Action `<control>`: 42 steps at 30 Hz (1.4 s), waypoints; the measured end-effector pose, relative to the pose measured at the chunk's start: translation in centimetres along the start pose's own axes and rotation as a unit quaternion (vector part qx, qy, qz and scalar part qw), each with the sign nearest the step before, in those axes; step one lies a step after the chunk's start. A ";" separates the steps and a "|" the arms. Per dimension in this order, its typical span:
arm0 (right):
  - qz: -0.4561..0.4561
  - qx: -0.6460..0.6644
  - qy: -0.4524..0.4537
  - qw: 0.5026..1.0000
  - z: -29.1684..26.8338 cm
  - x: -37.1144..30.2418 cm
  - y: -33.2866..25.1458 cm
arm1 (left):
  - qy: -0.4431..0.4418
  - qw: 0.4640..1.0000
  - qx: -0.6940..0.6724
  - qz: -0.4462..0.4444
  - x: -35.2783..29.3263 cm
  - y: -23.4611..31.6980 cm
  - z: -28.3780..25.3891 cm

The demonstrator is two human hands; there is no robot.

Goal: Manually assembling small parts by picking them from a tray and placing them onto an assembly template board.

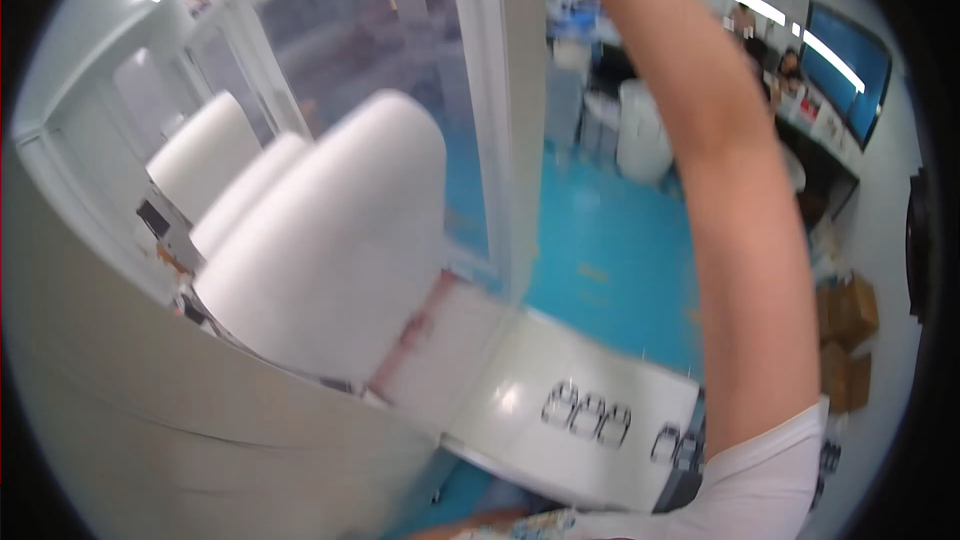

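My right arm (740,200), in a white short sleeve (770,465), is stretched up across the right half of the head view. Its hand lies beyond the top edge, so what it holds or touches is hidden. A strip of bare skin (470,525) at the bottom edge seems to belong to my left arm; that hand is not visible. Below and left of the raised arm stands a white table (520,450). On its top lie several small black frame-like pieces (588,414) in a row, with another group (678,447) closer to my sleeve.
Large white curved panels (330,230) rise at left behind a pale cloth-like surface (200,420). A reddish strip (410,335) borders the table's far end. Beyond are a glass partition (370,50), blue floor (610,260), a white bin (643,135), cardboard boxes (848,315), a screen (848,70) and seated people.
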State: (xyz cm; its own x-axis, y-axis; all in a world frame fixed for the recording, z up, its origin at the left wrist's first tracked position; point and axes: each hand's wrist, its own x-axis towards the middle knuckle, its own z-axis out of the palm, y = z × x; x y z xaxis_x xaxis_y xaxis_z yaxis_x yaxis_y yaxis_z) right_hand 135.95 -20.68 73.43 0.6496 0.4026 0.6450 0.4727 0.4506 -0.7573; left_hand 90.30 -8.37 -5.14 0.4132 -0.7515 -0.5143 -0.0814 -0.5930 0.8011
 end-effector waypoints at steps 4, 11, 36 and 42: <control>0.087 0.275 -0.020 0.957 6.3 -9.7 15.9 | -0.079 0.979 -0.167 -0.083 -8.9 -1.6 12.8; 0.201 0.203 0.070 0.956 6.7 -23.7 20.0 | -0.088 0.972 -0.192 -0.101 -9.8 -1.5 12.7; 0.301 -0.191 -0.086 0.930 8.2 -45.1 16.3 | 0.006 1.000 0.024 -0.019 -5.1 3.7 17.0; 0.309 -0.288 -0.116 0.899 11.0 -56.4 11.1 | 0.050 0.994 0.087 0.039 -1.1 1.1 23.5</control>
State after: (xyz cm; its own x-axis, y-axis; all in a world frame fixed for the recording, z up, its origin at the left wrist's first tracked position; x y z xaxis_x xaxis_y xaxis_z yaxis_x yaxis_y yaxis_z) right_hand 97.98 -29.62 29.81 0.7833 0.6206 0.0366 0.3381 -0.3759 -0.8628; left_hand 68.42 -15.00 -10.94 0.4868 -0.7697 -0.4130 -0.2691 -0.5820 0.7673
